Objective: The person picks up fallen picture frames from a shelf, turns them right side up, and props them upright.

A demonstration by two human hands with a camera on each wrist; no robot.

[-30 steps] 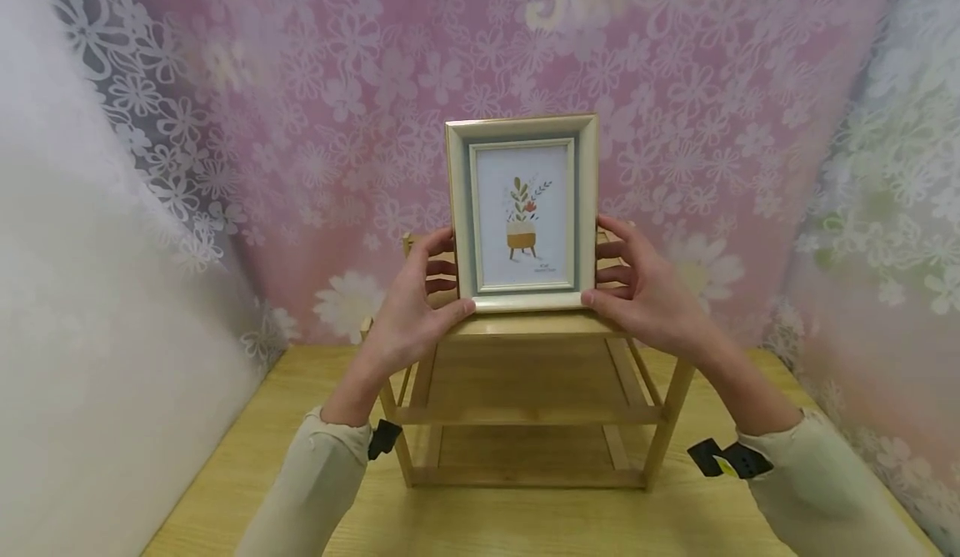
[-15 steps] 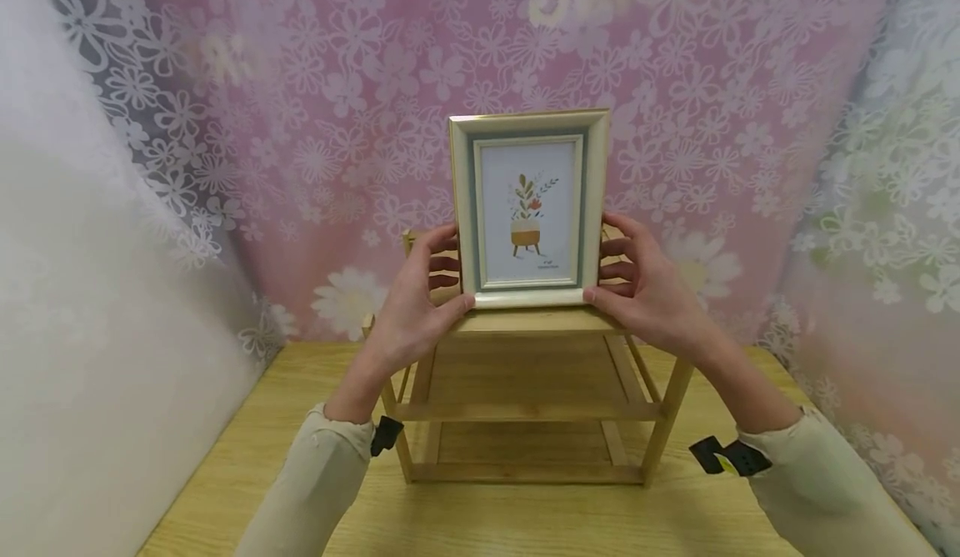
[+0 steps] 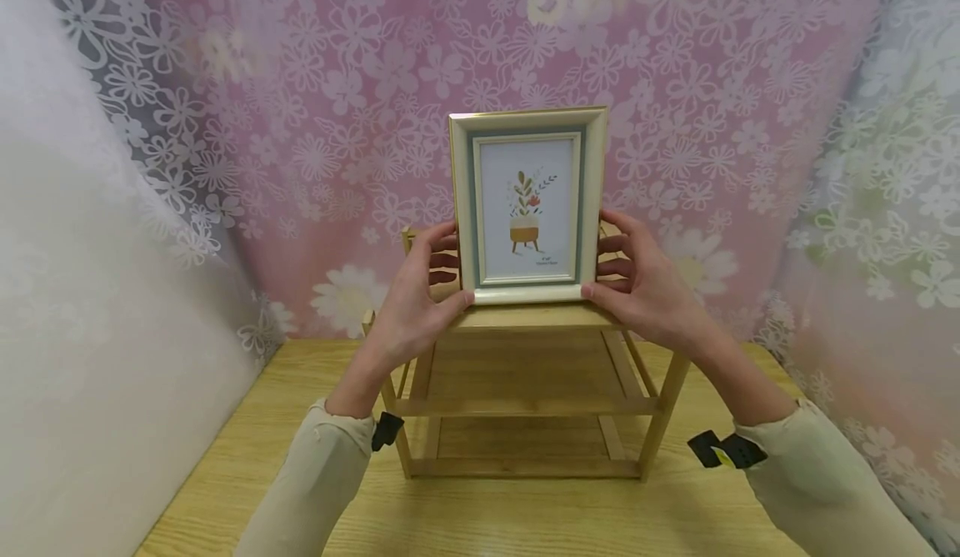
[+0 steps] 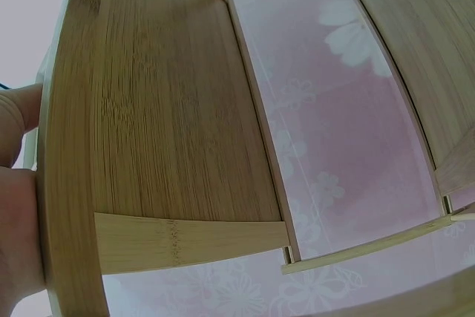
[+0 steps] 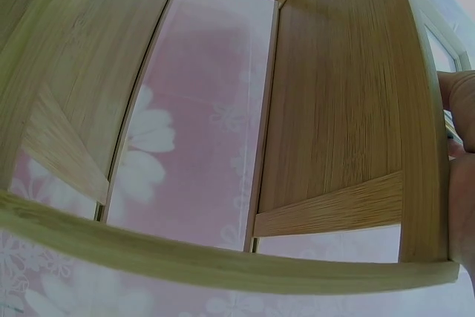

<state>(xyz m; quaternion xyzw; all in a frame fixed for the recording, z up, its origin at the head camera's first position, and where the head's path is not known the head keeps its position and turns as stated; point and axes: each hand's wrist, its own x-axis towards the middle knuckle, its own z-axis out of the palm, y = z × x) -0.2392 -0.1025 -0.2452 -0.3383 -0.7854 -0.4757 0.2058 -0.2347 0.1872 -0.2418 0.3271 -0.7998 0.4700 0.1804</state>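
Note:
A cream picture frame (image 3: 528, 294) with a gold edge and a blue-grey inner band stands upright at the front of the top shelf of a wooden rack (image 3: 532, 407). Its picture shows a potted plant on three legs. My left hand (image 3: 408, 307) grips the lower left side, thumb on the bottom corner and fingers behind the edge. On the other side my right hand (image 3: 652, 290) holds the lower right corner the same way. Both wrist views look under the shelf boards; there only parts of the left hand (image 4: 15, 213) and right hand (image 5: 462, 183) show at the border.
The rack has lower shelves and slanted side legs, and it stands on a light wood-grain table (image 3: 495, 515). A pink floral cloth (image 3: 337, 107) hangs behind. A white cloth (image 3: 97, 290) closes the left side and a pale floral cloth (image 3: 900, 248) the right.
The picture frame first shifted slightly right and turned a little between my hands, then came back slightly left. Both hands keep their hold, and the rack sits slightly higher in view.

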